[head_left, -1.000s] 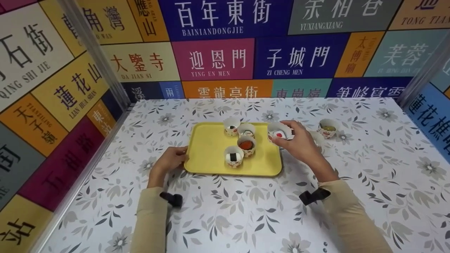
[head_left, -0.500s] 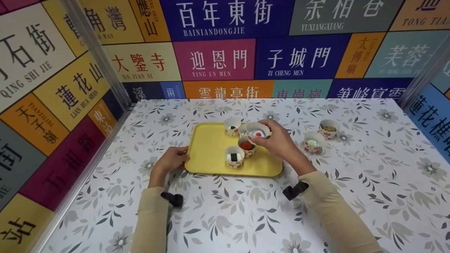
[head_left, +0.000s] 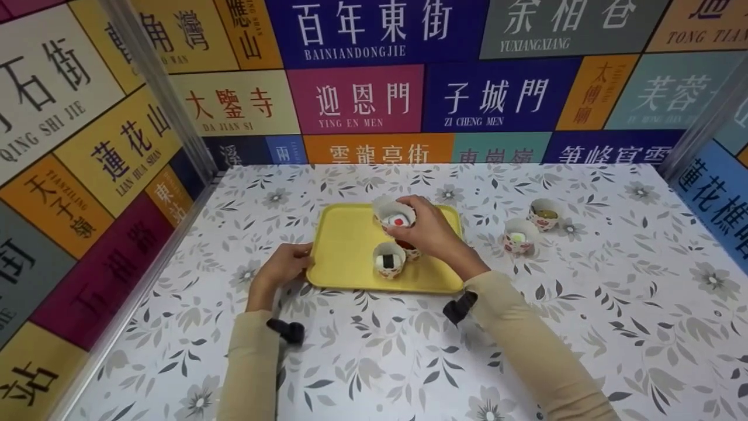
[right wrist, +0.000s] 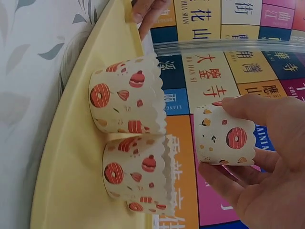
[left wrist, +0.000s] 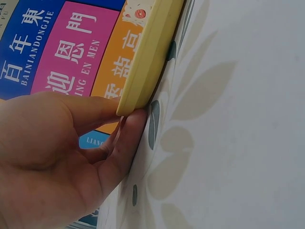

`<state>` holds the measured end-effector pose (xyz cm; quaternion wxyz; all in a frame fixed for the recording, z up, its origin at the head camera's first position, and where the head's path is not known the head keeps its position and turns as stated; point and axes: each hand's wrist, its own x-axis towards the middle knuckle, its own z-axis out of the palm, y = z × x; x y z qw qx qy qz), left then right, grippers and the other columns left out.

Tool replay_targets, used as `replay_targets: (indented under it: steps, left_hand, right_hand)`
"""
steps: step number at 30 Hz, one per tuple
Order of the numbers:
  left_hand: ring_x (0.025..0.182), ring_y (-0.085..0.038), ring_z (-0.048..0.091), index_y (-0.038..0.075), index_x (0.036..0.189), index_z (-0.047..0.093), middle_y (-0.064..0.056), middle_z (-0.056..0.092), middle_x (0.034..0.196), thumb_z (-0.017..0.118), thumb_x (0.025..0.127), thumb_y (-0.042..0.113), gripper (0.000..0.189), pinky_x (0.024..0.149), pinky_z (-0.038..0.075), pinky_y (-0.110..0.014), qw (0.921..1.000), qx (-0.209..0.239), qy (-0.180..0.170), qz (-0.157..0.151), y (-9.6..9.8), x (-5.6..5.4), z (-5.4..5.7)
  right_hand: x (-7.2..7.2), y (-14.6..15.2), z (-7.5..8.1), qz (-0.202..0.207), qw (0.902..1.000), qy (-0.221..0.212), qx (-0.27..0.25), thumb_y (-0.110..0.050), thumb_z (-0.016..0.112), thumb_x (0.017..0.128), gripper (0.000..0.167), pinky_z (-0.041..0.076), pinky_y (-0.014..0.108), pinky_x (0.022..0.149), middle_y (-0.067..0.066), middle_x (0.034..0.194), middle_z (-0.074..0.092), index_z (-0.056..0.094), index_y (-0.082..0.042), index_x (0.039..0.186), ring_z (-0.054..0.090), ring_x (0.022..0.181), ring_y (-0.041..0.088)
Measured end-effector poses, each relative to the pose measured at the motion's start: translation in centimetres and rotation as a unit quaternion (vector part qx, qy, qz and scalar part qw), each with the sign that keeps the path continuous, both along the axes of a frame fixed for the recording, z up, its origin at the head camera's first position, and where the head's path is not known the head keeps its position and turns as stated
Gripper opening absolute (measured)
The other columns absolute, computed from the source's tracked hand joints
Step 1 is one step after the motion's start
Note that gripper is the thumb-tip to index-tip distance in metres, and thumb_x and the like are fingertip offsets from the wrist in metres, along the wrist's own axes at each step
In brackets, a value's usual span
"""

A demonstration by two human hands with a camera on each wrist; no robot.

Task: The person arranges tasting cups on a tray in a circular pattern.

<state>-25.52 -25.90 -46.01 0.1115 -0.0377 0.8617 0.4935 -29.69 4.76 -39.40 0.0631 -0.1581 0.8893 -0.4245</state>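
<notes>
My left hand (head_left: 280, 269) pinches the left rim of a yellow tray (head_left: 339, 245), thumb on top and fingers beneath, as the left wrist view shows. Over the tray's back half, my right hand (head_left: 429, 231) holds a printed paper cup (head_left: 399, 220) containing a white piece with a red dot. The right wrist view shows this held cup (right wrist: 224, 136) raised off the tray. Below it stands a cup (head_left: 388, 266) with a white piece banded in black. A cup with red-orange filling (head_left: 414, 252) is mostly covered by my right hand. Another cup's rim (head_left: 381, 204) shows behind the held one.
To the right of the tray, two more paper cups stand on the flowered tablecloth (head_left: 374, 351): one with a pale green-and-white piece (head_left: 519, 238), one with yellowish-green filling (head_left: 544, 216). Sign-patterned walls (head_left: 362, 96) close off the back and sides.
My right hand has carried the cup with the red-dotted piece leftward, from the tray's right edge to above its back middle. My left hand has stayed on the rim.
</notes>
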Motion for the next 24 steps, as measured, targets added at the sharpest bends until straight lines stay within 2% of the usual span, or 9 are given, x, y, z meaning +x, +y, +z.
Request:
replay_targets:
  steps: [9,15,21,24]
  left_hand:
    - [0.073,-0.009,0.065,0.005,0.144,0.053,-0.022,0.07,0.12,0.054,0.099,0.007,0.044,0.067,0.056,-0.024,0.9997,-0.023,0.003,0.007,-0.1,-0.1,-0.2]
    - [0.075,-0.01,0.065,0.004,0.144,0.052,-0.023,0.07,0.119,0.054,0.1,0.007,0.044,0.069,0.056,-0.025,0.9998,-0.016,0.006,0.003,0.0,-0.2,-0.3]
    - [0.078,-0.012,0.068,0.004,0.145,0.051,-0.024,0.069,0.122,0.053,0.101,0.007,0.044,0.07,0.057,-0.026,1.0,-0.008,0.003,0.0,0.0,-0.1,-0.2]
    - [0.081,-0.013,0.069,0.005,0.145,0.05,-0.024,0.067,0.127,0.052,0.102,0.007,0.044,0.072,0.057,-0.026,1.0,0.001,-0.001,0.0,0.0,0.0,-0.1]
  right_hand:
    - [0.1,-2.6,-0.7,0.018,0.9998,0.001,0.001,-0.032,0.077,0.088,0.069,0.047,0.044,0.107,0.008,0.152,0.047,0.046,-0.013,0.147,0.05,0.134,0.027]
    - [0.1,-3.6,-1.1,0.023,0.9997,0.003,0.012,-0.032,0.077,0.089,0.069,0.049,0.044,0.101,0.008,0.15,0.047,0.045,-0.015,0.147,0.053,0.127,0.027]
    - [0.1,-4.3,-1.7,0.024,0.9988,0.006,0.041,-0.039,0.075,0.089,0.073,0.041,0.048,0.112,0.007,0.156,0.042,0.042,-0.017,0.15,0.044,0.14,0.027]
    - [0.3,-4.9,-1.9,0.028,0.9981,0.004,0.054,-0.041,0.074,0.089,0.073,0.041,0.049,0.112,0.005,0.154,0.044,0.042,-0.019,0.15,0.045,0.14,0.026]
